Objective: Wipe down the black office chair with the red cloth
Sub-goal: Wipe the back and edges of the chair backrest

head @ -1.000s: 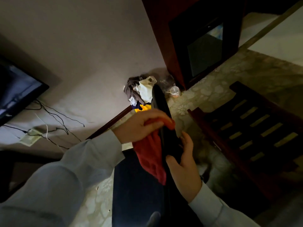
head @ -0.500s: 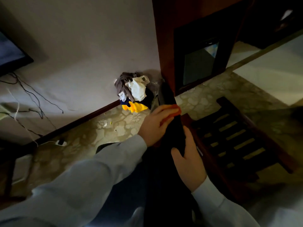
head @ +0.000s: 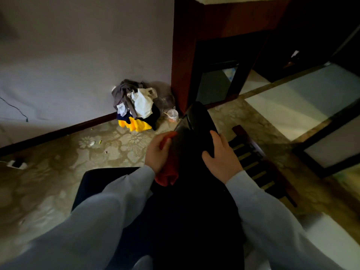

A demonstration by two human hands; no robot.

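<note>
Both hands work on the raised edge of the black office chair: the left hand is closed around the bunched red cloth and presses it against the chair's left face, while the right hand lies spread and flat on the other side, gripping nothing. Soft and limp, the cloth probably wipes best kept wadded in the palm; the chair's glossy panel looks stiff but likely swivels, so bracing it seems wise. Just right of the chair a dark slatted wooden frame rests on the floor and crowds that side. Well beyond, a clothes pile and plastic cup sit by the wall.
</note>
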